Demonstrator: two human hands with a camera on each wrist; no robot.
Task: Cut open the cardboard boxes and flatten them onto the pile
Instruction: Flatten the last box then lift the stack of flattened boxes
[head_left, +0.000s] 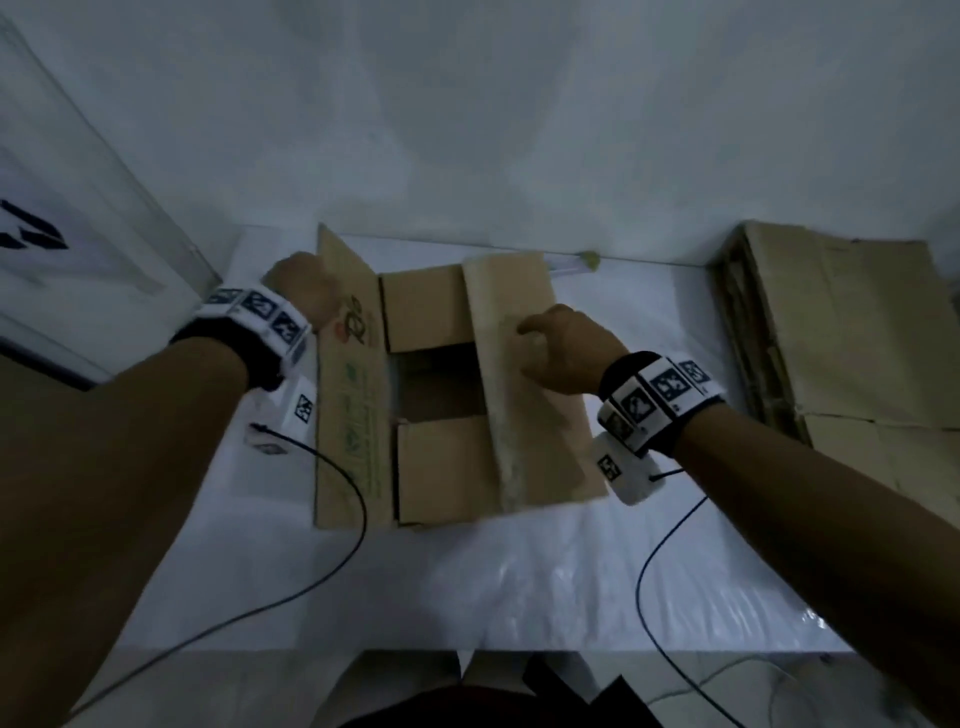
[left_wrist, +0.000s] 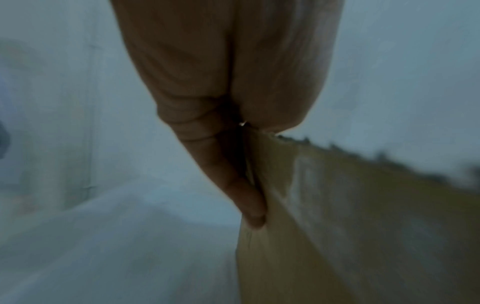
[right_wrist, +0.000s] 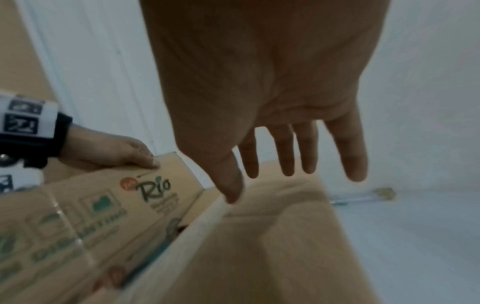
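Cardboard box (head_left: 447, 400) sat open on the white bench (head_left: 519, 582), left of the flat pile (head_left: 841, 332). Left hand (head_left: 304, 291) pinched the printed left flap (head_left: 353, 405). Right hand (head_left: 563, 348) lay with straight, spread fingers on the right flap (head_left: 530, 395).

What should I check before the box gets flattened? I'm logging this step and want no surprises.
1. Top flaps open: ok. The box has its printed flap and right flap folded outward.
2. Left hand holds the printed flap: ok, thumb and fingers pinch its far edge.
3. Right hand on the right flap: ok, fingers straight over it, thumb near its edge.
4. Box empty: cannot tell, the inside is dark.
5. Bottom seam cut: cannot tell, hidden.
6. Pile of flattened cardboard ready at the right: ok.
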